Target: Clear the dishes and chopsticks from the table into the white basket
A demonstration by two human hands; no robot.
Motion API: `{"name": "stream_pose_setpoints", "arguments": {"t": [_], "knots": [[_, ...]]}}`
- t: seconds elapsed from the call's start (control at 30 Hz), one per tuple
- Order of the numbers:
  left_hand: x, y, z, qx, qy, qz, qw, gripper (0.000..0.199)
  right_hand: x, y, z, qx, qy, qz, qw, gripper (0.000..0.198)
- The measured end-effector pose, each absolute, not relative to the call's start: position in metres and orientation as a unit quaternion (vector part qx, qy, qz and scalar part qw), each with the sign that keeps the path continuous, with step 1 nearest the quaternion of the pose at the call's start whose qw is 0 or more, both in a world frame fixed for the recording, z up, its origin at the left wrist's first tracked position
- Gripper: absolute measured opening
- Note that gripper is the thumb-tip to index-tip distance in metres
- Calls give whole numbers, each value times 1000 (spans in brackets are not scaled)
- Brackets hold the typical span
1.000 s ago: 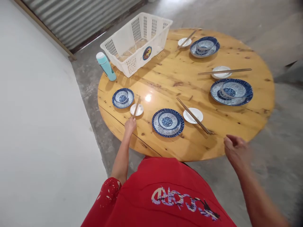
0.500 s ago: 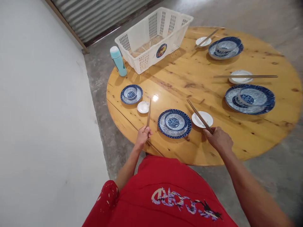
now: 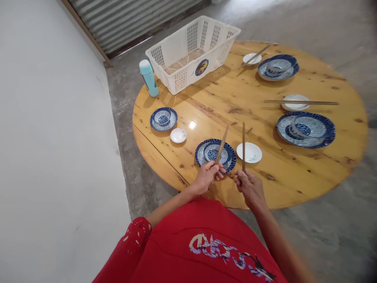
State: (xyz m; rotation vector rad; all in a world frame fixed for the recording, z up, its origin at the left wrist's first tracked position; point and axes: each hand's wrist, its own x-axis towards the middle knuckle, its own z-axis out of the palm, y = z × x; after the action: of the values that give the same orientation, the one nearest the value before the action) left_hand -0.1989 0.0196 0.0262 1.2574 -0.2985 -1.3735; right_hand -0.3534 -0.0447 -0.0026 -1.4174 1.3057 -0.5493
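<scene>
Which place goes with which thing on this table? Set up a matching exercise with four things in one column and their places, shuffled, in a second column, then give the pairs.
Things
1. basket
2. flask
3. left hand
4. far chopsticks

Places
A. lying across a white saucer
B. holding chopsticks over the nearest blue plate
C. upright by the table's edge, beside the basket
D. on the table's far side, nearest the corrugated wall

Pairs: 1-D, 2-C, 3-B, 4-A

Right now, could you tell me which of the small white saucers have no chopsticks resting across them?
Two: the saucer beside the leftmost blue plate and the saucer nearest the hands. The two far saucers each carry chopsticks.
</scene>
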Motion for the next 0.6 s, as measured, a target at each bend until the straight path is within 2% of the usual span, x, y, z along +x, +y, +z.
{"name": "stream_pose_setpoints", "arguments": {"t": [0.07, 0.2, 0.47, 0.6], "knots": [[-205, 14, 26, 541, -125, -582, 594, 21, -340, -28, 11, -567, 534, -235, 581, 51], [-212, 11, 26, 547, -121, -576, 596, 26, -322, -12, 23, -570, 511, -235, 599, 54], [-212, 25, 25, 529, -137, -605, 579, 46, -312, -1, 10, -651, 490, -201, 544, 58], [-206, 25, 25, 536, -154, -585, 590, 49, -306, 1, 9, -670, 474, -215, 529, 62]]}}
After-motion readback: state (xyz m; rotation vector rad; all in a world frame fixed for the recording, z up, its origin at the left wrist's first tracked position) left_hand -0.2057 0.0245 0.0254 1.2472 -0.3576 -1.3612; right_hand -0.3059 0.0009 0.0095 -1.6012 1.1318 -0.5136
